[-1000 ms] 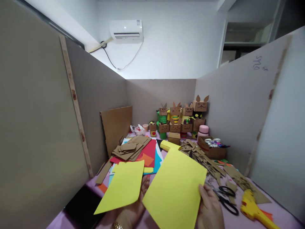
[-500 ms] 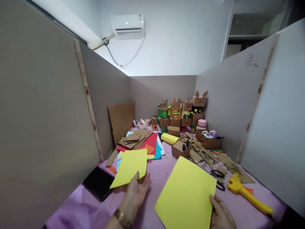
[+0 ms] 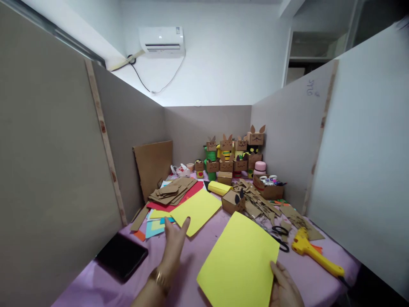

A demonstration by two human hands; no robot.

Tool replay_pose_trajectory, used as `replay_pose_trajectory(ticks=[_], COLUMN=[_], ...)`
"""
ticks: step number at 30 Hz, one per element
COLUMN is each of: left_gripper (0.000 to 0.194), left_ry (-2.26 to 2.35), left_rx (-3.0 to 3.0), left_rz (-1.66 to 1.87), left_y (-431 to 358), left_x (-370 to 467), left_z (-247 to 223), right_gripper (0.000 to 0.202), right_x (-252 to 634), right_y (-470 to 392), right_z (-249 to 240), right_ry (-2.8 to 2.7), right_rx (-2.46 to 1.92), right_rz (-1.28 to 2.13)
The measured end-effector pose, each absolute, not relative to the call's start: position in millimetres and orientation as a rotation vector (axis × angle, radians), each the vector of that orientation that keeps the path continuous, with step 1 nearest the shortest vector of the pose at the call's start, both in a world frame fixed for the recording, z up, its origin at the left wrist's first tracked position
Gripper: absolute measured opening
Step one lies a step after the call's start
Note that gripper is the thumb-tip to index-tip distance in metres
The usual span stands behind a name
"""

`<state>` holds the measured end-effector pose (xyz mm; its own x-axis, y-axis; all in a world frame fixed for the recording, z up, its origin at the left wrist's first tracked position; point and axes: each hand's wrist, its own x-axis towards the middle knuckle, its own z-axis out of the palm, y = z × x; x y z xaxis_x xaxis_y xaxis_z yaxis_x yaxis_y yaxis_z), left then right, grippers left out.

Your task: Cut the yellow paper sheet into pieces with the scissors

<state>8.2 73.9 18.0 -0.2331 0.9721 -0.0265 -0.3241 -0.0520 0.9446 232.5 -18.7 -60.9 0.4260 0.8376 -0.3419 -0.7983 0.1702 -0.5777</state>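
Note:
My right hand point(image 3: 285, 285) grips a large sheet of yellow paper point(image 3: 238, 261) by its lower right edge, thumb on top, holding it tilted over the table. My left hand point(image 3: 175, 239), with a gold-coloured band at the wrist, is open with thumb and fingers apart. It reaches to the near left edge of a second yellow sheet point(image 3: 198, 209); whether the fingertips touch that sheet I cannot tell. This second sheet lies slanted over a pile with red paper point(image 3: 153, 207) and light blue paper point(image 3: 153, 230).
Cut cardboard pieces point(image 3: 174, 192) top the paper pile. A black tablet-like slab point(image 3: 122, 256) lies at left. To the right are black-handled scissors point(image 3: 281, 238), a yellow glue gun point(image 3: 315, 251) and cardboard scraps point(image 3: 258, 200). Cardboard animal figures point(image 3: 226, 155) stand at the back.
The second yellow sheet has moved right and away, turning across the pile. My left hand has moved slightly left and forward, turning over. My right hand keeps its sheet; the view has shifted right.

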Motion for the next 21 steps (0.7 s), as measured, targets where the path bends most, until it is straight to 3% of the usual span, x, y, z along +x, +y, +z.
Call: replay_pose_trajectory(ticks=[2,3,6,8,11,12,18,21], left_gripper=[0.090,0.084,0.036,0.050,0.092,0.097,0.111,0.114], left_ry=[1.098,1.057,1.016,1.150,1.205,1.156,1.258,1.218], left_rx=[1.037,1.198,2.210,2.410,2.392,2.345,1.364,1.400], left_rz=[1.489,1.413,1.186,1.082,1.053,1.088,1.327,1.368], left_y=[47.4,33.2,1.2,-6.8,-4.9,-2.6,10.3,6.4], left_x=[11.1,13.2,18.8,22.6,30.1,32.9,39.0,33.4], left_z=[1.5,-11.2,-52.9,-72.2,-81.0,-80.1,-68.2,-69.8], right_gripper=[0.050,0.048,0.045,0.045,0.046,0.046,0.042,0.036], right_x=[227.0,223.8,213.8,208.3,204.3,204.3,209.6,208.3], right_y=[-16.4,-16.2,-19.6,-23.9,-30.9,-32.9,-36.9,-33.8], right_z=[-56.4,-53.6,-45.3,-41.5,-39.2,-38.8,-33.4,-32.1], right_ry=[-0.031,-0.023,-0.016,-0.011,-0.011,-0.015,-0.038,-0.018], right_rx=[-0.772,-0.765,-0.739,-0.723,-0.702,-0.696,-0.577,-0.535], right_rz=[1.090,1.064,1.041,1.051,1.069,1.075,1.169,1.163])
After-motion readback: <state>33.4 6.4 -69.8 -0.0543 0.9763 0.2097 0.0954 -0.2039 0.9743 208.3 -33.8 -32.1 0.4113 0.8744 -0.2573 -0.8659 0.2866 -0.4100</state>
